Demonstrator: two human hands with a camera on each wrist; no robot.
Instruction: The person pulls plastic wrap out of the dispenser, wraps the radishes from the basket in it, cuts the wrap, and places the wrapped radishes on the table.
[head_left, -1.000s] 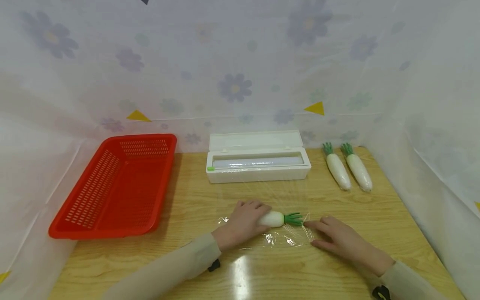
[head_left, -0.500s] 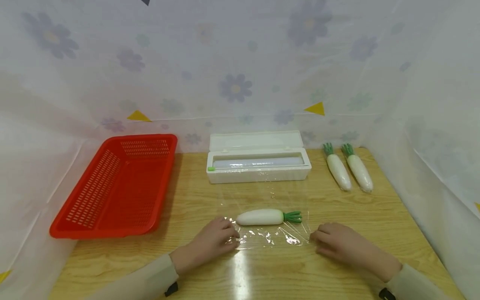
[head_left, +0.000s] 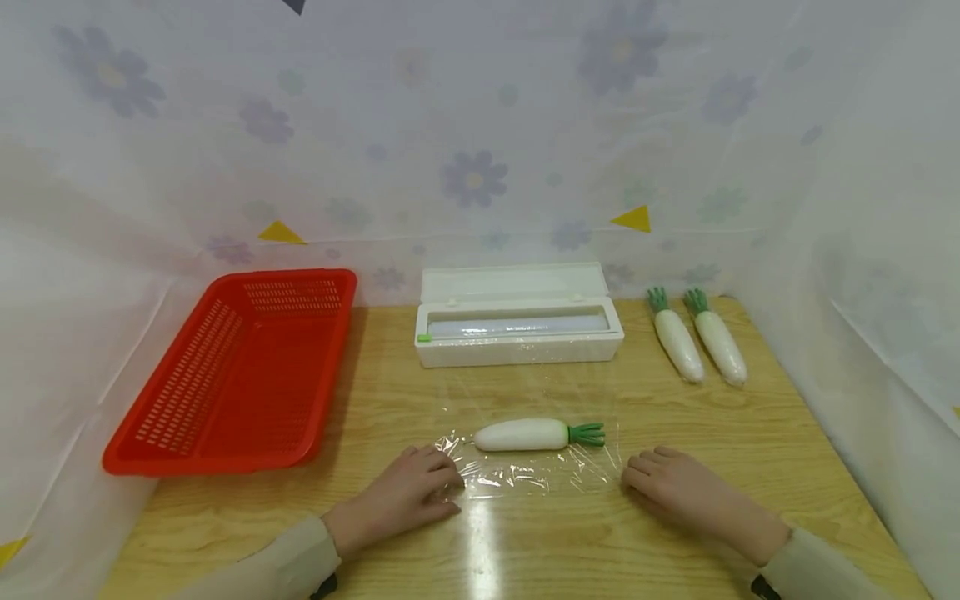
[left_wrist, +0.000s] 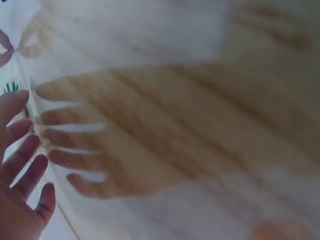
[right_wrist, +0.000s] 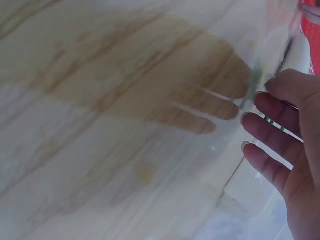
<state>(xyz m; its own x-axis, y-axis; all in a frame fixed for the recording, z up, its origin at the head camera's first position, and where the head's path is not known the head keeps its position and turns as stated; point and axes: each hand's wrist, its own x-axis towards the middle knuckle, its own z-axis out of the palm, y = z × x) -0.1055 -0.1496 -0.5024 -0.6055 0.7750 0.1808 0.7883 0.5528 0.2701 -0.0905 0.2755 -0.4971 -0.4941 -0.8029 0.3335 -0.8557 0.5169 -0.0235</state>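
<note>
A white radish [head_left: 521, 435] with a green leafy end lies crosswise on a sheet of clear plastic wrap [head_left: 525, 479], drawn from the white dispenser box [head_left: 517, 350]. My left hand [head_left: 401, 496] is at the wrap's front left corner. In the left wrist view the fingers of this hand [left_wrist: 22, 165] are spread and loosely bent, tips right at the tabletop. My right hand [head_left: 693, 500] is at the front right corner, where its thumb and index finger pinch the wrap's edge. The right wrist view shows its other fingers [right_wrist: 272, 135] apart and lightly bent.
Two more white radishes, one [head_left: 678, 346] beside the other [head_left: 718, 346], lie at the back right. A red plastic basket [head_left: 322, 400] stands at the left. The dispenser's lid [head_left: 513, 283] is raised. Flower-patterned white sheeting [head_left: 472, 125] encloses the wooden table [head_left: 555, 550].
My left hand has let go of the radish and moved left and toward me, to the wrap's front left corner. The right hand has shifted slightly along the wrap's right edge toward me.
</note>
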